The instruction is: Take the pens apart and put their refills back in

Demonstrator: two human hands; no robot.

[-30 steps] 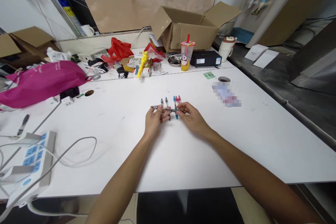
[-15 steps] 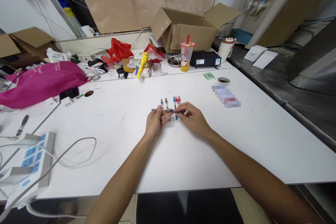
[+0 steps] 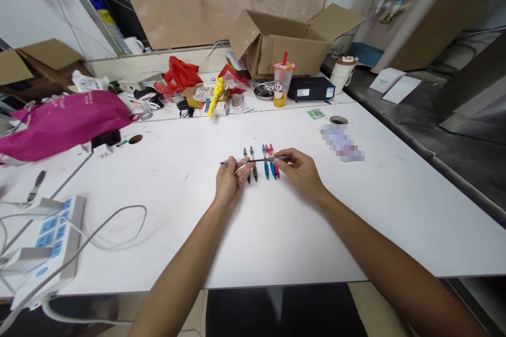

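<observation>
My left hand (image 3: 229,181) pinches the clear barrel of a pen (image 3: 240,162), held level just above the table. My right hand (image 3: 301,172) grips the pen's dark front section (image 3: 282,157) between thumb and fingers. A thin dark refill (image 3: 259,160) spans the gap between these two separated parts. Below them, two pens with black grips (image 3: 254,171) lie side by side, partly covered by my left fingers. To their right lie three more pens with blue and red parts (image 3: 266,170), the rightmost partly behind my right fingertips.
A power strip (image 3: 59,237) with a looping grey cable is at left, near a magenta bag (image 3: 75,121). Along the back stand a drink cup (image 3: 280,87), a black box (image 3: 311,89) and an open carton (image 3: 290,55). A tape roll (image 3: 338,120) lies right, beside a blurred packet (image 3: 343,143).
My hands have moved apart, left hand leftward and right hand rightward. The pen's two parts are now separated, with the refill showing between. More of the pens on the table is visible.
</observation>
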